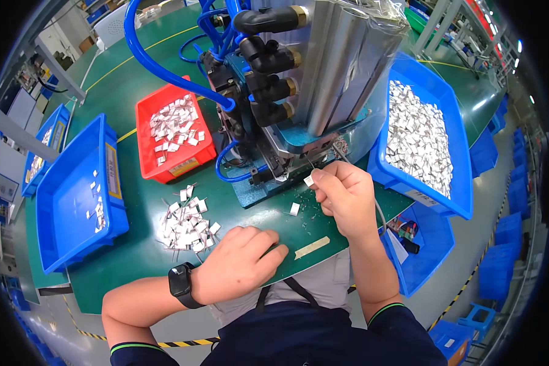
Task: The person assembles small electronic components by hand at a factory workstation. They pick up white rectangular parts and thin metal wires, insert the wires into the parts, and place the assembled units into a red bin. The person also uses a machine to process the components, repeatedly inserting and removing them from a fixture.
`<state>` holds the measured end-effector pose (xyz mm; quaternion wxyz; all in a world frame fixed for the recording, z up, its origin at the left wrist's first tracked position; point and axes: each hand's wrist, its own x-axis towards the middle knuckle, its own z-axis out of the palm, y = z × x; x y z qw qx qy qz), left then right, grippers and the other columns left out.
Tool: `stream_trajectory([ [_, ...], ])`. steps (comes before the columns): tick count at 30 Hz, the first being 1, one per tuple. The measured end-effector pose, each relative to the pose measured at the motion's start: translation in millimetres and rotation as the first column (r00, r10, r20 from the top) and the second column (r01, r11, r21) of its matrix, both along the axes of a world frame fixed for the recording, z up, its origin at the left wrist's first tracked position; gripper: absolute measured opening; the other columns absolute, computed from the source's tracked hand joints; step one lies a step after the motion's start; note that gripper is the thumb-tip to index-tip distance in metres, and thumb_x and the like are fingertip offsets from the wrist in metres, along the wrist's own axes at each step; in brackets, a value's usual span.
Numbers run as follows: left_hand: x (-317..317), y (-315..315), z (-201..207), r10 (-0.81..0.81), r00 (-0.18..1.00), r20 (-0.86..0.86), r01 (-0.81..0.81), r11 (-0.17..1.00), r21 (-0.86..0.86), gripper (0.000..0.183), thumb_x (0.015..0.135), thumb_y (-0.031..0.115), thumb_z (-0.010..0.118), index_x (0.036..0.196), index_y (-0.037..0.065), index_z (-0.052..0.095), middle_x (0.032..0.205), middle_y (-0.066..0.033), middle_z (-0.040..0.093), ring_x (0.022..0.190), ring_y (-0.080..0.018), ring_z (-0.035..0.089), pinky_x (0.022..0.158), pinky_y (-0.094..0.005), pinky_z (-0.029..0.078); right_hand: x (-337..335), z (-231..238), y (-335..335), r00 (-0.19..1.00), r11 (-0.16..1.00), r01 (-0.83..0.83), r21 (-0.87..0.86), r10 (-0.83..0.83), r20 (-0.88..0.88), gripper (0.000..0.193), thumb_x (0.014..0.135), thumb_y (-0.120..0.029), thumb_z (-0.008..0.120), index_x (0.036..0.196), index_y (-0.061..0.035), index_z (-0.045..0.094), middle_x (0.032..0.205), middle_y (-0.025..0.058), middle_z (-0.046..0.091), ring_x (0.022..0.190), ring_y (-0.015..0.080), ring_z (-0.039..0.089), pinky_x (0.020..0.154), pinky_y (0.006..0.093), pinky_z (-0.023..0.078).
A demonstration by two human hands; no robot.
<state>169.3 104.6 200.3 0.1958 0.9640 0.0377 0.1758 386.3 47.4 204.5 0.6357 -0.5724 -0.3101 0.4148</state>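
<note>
Between the thumb and forefinger of my right hand [348, 195] is a small white block [309, 180], its thin wires pointing toward the machine [299, 137]. The hand is closed in a pinch close to the machine's lower front. My left hand [241, 262] rests on the table near its front edge, fingers loosely bent, a gap between thumb and forefinger. Nothing shows in it, though its fingertips are partly hidden. A single white block [294, 209] lies between the two hands. Just beyond the left hand spreads a loose pile of white wired blocks [189, 226].
A red bin [181, 175] of white pieces stands beyond the pile. Further left, a blue bin [64, 241] holds a few. On the right, a large blue bin [384, 161] is full of them. Blue hoses [165, 74] arch over the table. Tape [312, 247] marks the front edge.
</note>
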Motion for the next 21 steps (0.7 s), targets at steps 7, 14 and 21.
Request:
stream_trajectory([
  [7,-0.7,-0.1,-1.0,0.010,1.000,-0.028,-0.009,1.000,0.004,0.033,0.073,0.008,0.070,0.105,0.007,0.060,0.099,-0.0064,0.055,0.084,-0.0229,0.053,0.069,-0.0342,0.040,-8.8,-0.7,5.2,0.998,0.997,0.068,0.028,-0.068,0.013,0.020,0.087,-0.012,0.064,0.073,0.0000,0.059,0.059,0.0013,0.053,0.042,0.0013,0.036,0.037,0.0192,0.025],
  [14,-0.5,-1.1,0.1,0.016,0.999,-0.038,-0.016,1.000,0.005,0.034,0.072,0.008,0.070,0.105,0.008,0.060,0.099,-0.0061,0.054,0.085,-0.0225,0.053,0.070,-0.0338,0.040,-9.1,1.0,4.9,0.999,0.998,0.049,0.029,-0.050,0.011,0.019,0.087,-0.012,0.064,0.074,0.0006,0.059,0.059,0.0010,0.053,0.042,0.0013,0.036,0.038,0.0193,0.025],
  [21,0.3,-2.0,1.9,0.017,0.999,-0.037,-0.017,1.000,0.017,0.036,0.071,0.008,0.070,0.106,0.007,0.060,0.100,-0.0064,0.054,0.085,-0.0228,0.053,0.071,-0.0340,0.040,-5.7,2.2,2.9,1.000,1.000,-0.001,0.018,0.000,0.016,0.020,0.088,-0.016,0.065,0.076,-0.0006,0.061,0.062,0.0001,0.056,0.052,0.0023,0.043,0.047,0.0196,0.031],
])
